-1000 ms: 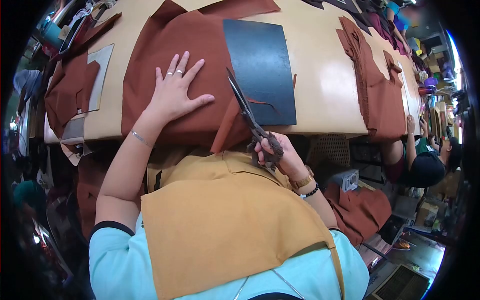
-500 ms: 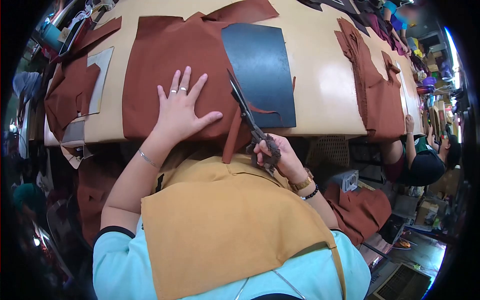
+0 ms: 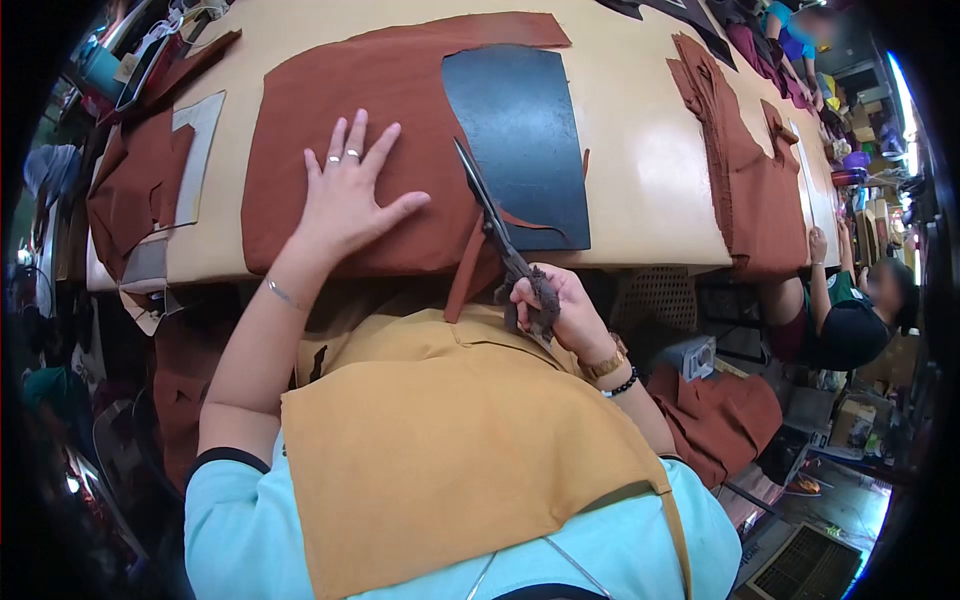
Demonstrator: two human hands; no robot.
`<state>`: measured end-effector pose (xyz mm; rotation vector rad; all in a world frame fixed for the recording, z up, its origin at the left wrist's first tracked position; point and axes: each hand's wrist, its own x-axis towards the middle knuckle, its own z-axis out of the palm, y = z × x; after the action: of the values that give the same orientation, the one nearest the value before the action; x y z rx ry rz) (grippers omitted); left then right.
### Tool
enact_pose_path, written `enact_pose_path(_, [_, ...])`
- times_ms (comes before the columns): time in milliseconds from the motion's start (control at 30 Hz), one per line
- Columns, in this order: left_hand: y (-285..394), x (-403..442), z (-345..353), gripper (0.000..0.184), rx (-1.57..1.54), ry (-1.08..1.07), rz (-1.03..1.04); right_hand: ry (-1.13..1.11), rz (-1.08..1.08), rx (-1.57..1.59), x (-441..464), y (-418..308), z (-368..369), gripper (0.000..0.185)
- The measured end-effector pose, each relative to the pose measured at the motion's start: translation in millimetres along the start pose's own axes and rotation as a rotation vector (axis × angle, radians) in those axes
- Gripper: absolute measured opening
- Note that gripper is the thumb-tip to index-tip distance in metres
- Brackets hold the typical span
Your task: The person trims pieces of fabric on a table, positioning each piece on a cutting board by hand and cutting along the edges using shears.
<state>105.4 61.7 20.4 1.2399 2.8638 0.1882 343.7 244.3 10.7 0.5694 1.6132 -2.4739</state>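
My left hand point(image 3: 350, 200) lies with spread fingers on a large reddish-brown leather piece point(image 3: 350, 90), which is spread flat on the table. My right hand point(image 3: 553, 305) is closed round the wrapped handles of dark scissors point(image 3: 492, 215) at the table's front edge. The scissors' blades point up and left, over the border between the leather and a dark board point(image 3: 520, 130). A thin leather strip point(image 3: 530, 224) lies curved on the board, and a narrow piece point(image 3: 464, 275) hangs down over the edge near the scissors.
More reddish-brown leather point(image 3: 135, 190) lies at the left of the table point(image 3: 645, 150). Stacked brown pieces point(image 3: 745, 185) lie at the right. A co-worker point(image 3: 850, 320) sits beyond them, and another person point(image 3: 795, 35) is at the back right. Brown material point(image 3: 715, 415) rests below the table.
The large leather piece has shifted and its far edge now lies smooth and rounded. My left hand slid towards me, then away again and slightly left. My right hand with the scissors stayed nearly still.
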Motion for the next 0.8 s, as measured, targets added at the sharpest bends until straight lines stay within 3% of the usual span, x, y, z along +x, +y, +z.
enact_pose_path(200, [-0.3,-5.8,-2.1,0.092,0.026,-0.037,0.019,0.016,0.031,-0.032,13.3,-6.1,4.6,0.026])
enact_pose_path(800, [16.3,-38.4,-2.2,0.094,-0.027,-0.005,0.055,-0.004,0.032,0.038,11.9,-2.8,1.5,0.021])
